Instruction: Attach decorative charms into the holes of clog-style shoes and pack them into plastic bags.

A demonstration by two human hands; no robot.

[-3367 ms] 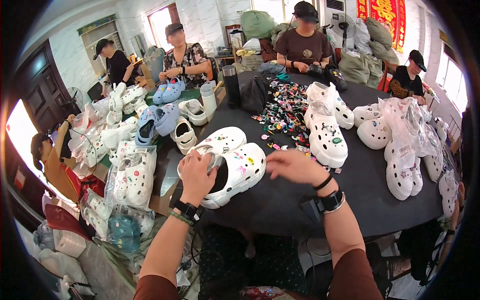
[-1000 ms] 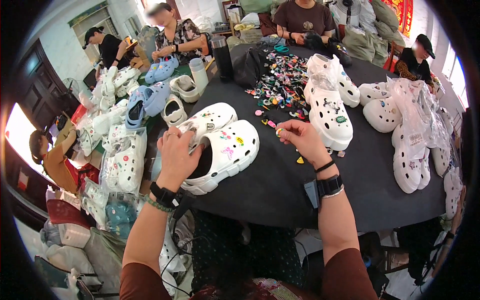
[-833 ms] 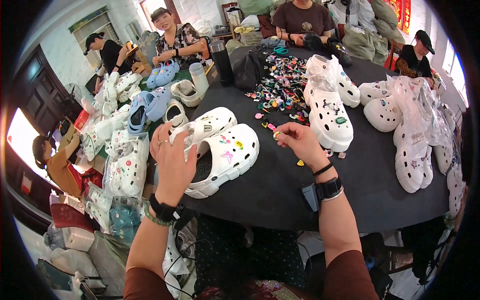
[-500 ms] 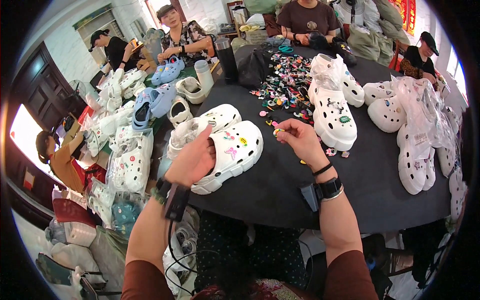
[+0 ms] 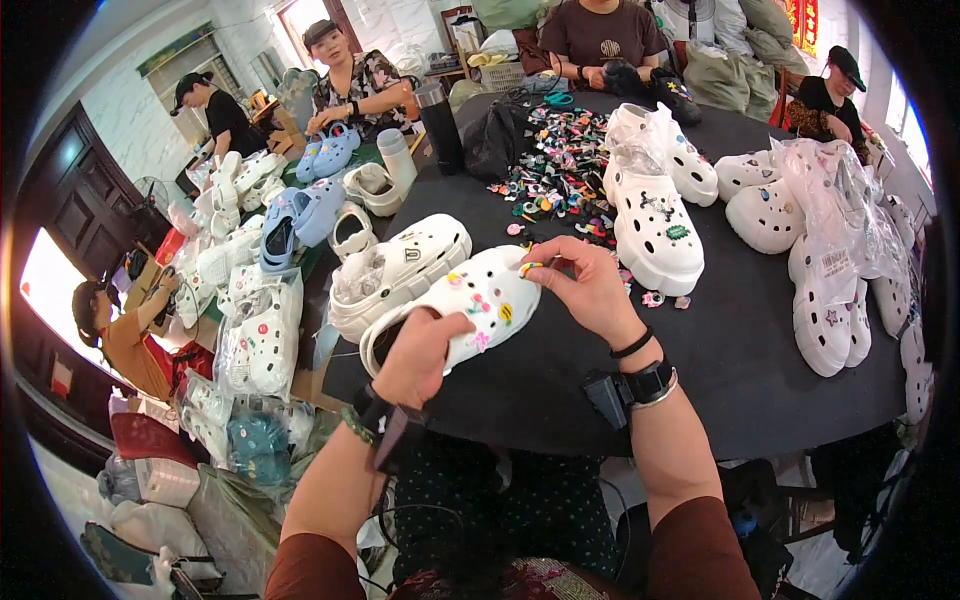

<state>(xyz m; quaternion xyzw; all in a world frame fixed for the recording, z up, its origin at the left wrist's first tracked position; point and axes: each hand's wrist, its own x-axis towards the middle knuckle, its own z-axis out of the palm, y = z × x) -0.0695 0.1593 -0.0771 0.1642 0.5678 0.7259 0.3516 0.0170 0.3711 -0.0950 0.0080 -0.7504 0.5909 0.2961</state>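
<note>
A white clog (image 5: 508, 272) with several colourful charms on its upper is in my left hand (image 5: 418, 355). The thumb lies on top of the upper, while the other fingers are partly hidden in the shoe's opening. My right hand (image 5: 585, 285) pinches a small multicoloured shoe charm (image 5: 528, 268) at the toe end of this clog. From here I cannot tell whether the charm's stem sits in a hole. Just behind, another white clog (image 5: 405, 262) rests on the table with clear plastic stuffed inside.
Beyond my right hand spreads a pile of loose charms (image 5: 565, 165) on the black table (image 5: 560, 400). White clogs (image 5: 655, 225) stand right of it, with bagged clogs (image 5: 815, 260) farther right. A dark bottle (image 5: 438, 130) is at the back. Several people sit around.
My left hand has closed on the clog and tilted it, turning its toe towards my right hand. The charm in my right hand has moved left to the clog's toe.
</note>
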